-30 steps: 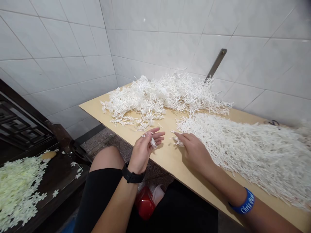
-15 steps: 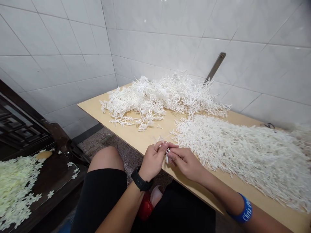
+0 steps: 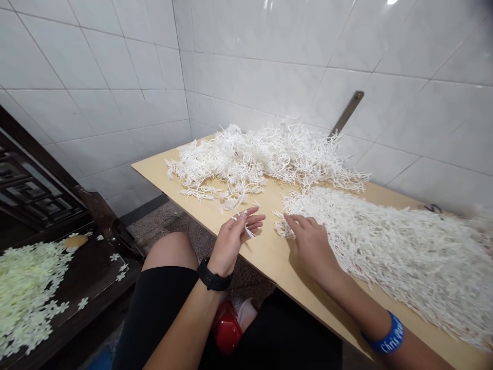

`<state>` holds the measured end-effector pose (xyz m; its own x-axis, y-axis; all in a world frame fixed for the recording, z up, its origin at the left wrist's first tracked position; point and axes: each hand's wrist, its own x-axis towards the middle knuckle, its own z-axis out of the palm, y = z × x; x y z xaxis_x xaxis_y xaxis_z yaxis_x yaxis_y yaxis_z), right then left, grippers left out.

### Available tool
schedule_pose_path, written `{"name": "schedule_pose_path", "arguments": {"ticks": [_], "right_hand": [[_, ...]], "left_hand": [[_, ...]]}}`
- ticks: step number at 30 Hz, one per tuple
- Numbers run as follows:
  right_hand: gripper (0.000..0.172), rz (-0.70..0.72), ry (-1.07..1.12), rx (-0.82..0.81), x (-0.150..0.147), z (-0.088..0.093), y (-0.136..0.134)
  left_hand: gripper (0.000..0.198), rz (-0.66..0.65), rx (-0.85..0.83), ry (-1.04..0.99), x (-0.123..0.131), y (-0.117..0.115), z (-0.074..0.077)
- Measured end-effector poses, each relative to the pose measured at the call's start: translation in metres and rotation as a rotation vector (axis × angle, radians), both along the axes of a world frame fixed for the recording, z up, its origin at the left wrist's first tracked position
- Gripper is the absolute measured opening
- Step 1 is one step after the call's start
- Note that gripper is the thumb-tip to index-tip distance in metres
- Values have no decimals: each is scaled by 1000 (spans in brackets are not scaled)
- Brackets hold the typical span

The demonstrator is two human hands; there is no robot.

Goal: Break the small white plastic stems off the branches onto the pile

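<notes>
Against our tiled wall [image 3: 250, 77], a wooden tabletop [image 3: 200, 226] holds white sprigs. Our right hand [image 3: 311, 244] rests its spread fingers on the big pile [image 3: 365, 246] (its near edge). Our left hand [image 3: 233, 239], fingers loosely parted, is nearer a small sprig [image 3: 250, 232], slanting down-right beside the fingertips.

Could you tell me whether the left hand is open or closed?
Open: the left hand has spread fingers, a white sprig among them.

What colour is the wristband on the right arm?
The wristband is blue with white lettering, best seen in the head view.
</notes>
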<state>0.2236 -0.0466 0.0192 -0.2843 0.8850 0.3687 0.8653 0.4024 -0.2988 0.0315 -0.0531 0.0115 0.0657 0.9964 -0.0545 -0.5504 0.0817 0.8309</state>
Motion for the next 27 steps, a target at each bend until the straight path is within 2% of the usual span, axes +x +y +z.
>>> {"name": "schedule_pose_path", "arguments": {"ticks": [2, 3, 5, 8, 11, 13, 15, 16, 18, 21, 25, 27], "right_hand": [[45, -16, 1, 62, -3, 2, -3], [36, 25, 70, 34, -7, 4, -5], [21, 156, 260, -132, -15, 9, -9], [29, 343, 452, -425, -27, 11, -15], [44, 471, 526, -485, -32, 7, -24], [49, 594, 521, -519, -33, 5, -32], [46, 699, 470, -559, -32, 4, -39], [44, 705, 434, -547, -31, 5, -40], [37, 607, 358, -429, -28, 5, -37], [29, 343, 185, -165, -16, 7, -23], [50, 13, -119, 33, 10, 13, -5], [56, -29, -153, 54, 19, 21, -3]], "left_hand": [[45, -4, 37, 36, 4, -1, -3], [45, -8, 58, 74, 5, -1, -5], [44, -22, 94, 169, 9, -5, -5], [41, -97, 119, 243, 16, -11, -3], [40, -185, 72, 223, 18, -11, -4], [40, -74, 5, 150, 11, -5, -6], [38, 127, -19, 82, -1, 1, -6], [37, 195, 2, 86, -7, 4, -6], [36, 221, 65, 136, -16, 5, -3], [34, 135, 106, 214, -19, 1, 3], [29, 91, 87, 350, -16, -5, 5], [27, 56, 97, 439, -14, -7, 5]]}}
